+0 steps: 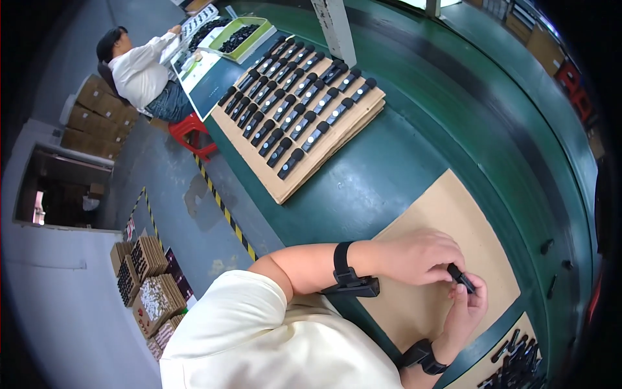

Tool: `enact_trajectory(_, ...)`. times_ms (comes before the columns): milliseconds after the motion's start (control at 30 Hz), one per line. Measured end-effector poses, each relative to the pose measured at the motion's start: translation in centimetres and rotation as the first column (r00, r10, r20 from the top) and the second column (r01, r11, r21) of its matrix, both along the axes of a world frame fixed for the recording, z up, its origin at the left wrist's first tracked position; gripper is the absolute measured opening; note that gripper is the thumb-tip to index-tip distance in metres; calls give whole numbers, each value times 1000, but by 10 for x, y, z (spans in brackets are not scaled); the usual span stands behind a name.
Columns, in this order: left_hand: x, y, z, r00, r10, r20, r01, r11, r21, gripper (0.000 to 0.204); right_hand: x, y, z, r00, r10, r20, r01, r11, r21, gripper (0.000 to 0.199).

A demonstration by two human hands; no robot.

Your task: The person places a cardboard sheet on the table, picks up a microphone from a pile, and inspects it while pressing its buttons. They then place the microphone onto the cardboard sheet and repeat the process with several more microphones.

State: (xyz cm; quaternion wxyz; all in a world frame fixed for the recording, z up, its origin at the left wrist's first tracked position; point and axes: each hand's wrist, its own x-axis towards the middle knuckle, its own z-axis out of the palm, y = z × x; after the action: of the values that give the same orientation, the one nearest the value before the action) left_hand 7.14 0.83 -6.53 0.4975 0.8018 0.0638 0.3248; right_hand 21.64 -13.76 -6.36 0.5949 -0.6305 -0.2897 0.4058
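Between my two hands is a small black microphone (461,279), tilted above a bare cardboard sheet (447,207). My right hand (468,305) grips its body between thumb and fingers. My left hand (424,256) has its fingers curled over the upper end, partly hiding it. Each wrist wears a black strap. Farther along the green bench, similar black microphones (285,107) with round dark heads lie in rows on stacked cardboard (285,188). A heap of slim black parts (518,363) lies on cardboard beside my right forearm.
A person (142,71) in a white top sits at the far left end of the bench, near a green tray (249,39) of black parts. A white post (334,32) rises beside the bench. A red stool (191,136) and stacked boxes (152,298) stand on the floor.
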Motion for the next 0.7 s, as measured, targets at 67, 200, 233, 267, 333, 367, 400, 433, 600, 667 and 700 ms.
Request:
enact_trajectory(67, 1, -2, -1, 999, 37, 32, -39, 996, 77, 21, -6, -2, 3, 998, -57, 34, 56, 998, 19, 19)
enact_trajectory(200, 2, -2, -8, 997, 55, -44, -55, 998, 14, 21, -15, 3, 14, 993, -47, 104, 39, 997, 72, 18)
enact_trajectory(233, 2, -1, -6, 997, 21, -77, -25, 998, -52, 21, -14, 4, 9, 992, -36, 120, 19, 991, 134, 19)
enact_trajectory(267, -1, -2, -1, 993, -12, -118, -1, 993, -116, 22, -9, 4, 1, 973, -8, 231, -33, 984, 177, 20)
enact_trajectory(333, -2, -8, 5, 989, -45, -141, 21, 985, -169, 22, 2, -2, -3, 940, -9, 341, -63, 978, 199, 21)
enact_trajectory(367, -4, -5, 3, 987, -37, -155, 2, 976, -217, 23, 0, 0, -2, 911, -21, 413, -73, 975, 212, 23)
enact_trajectory(400, -4, -1, -1, 988, -73, -134, 38, 970, -242, 23, -3, 3, -1, 877, -29, 480, -89, 971, 221, 26)
enact_trajectory(433, -2, -3, -1, 994, -62, -92, 40, 974, -224, 24, -2, 2, -1, 852, -38, 523, -110, 962, 249, 28)
enact_trajectory(600, 1, -6, 7, 999, -26, -26, 22, 987, -160, 28, -5, -3, 2, 895, -77, 439, -21, 976, 215, 31)
enact_trajectory(667, 1, -7, 11, 999, -24, -39, 18, 988, -151, 29, -3, -1, 3, 861, -45, 507, -100, 962, 254, 30)
enact_trajectory(700, 1, -6, 14, 998, -21, -60, 15, 995, -98, 29, -2, 1, 4, 841, -30, 540, -142, 952, 273, 29)
